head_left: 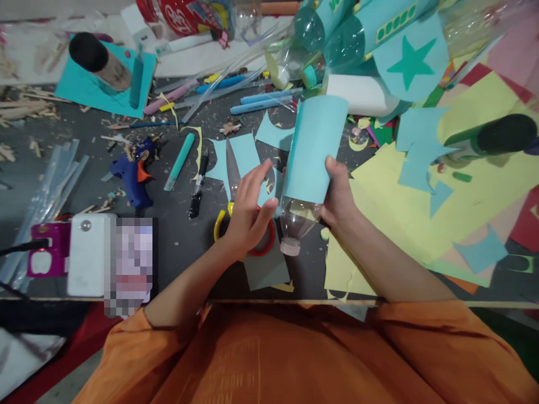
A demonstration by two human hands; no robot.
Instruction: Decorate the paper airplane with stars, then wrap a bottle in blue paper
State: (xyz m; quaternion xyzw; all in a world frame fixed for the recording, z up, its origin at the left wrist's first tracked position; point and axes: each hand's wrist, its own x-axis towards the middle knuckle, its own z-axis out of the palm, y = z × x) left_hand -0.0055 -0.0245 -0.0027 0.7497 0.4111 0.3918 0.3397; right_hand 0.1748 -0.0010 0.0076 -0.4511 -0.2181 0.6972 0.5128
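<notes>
A clear plastic bottle (298,216) wrapped in light blue paper (315,148) is tilted, its pale cap toward me. My right hand (342,193) grips it from the right side, thumb on the paper. To the left of the bottle, my left hand (251,210) has its fingers apart and holds nothing. It hovers over scissors (265,247) with red and yellow handles, whose blades point away from me. Blue paper scraps (246,154) lie under and beyond the blades.
A blue glue gun (132,179), a teal marker (180,161) and a black pen (199,188) lie left. Yellow paper sheets (396,207) and a dark-capped bottle (492,137) are right. Blue-wrapped bottles (345,42) stand at the back. A white power bank (90,255) sits near the front edge.
</notes>
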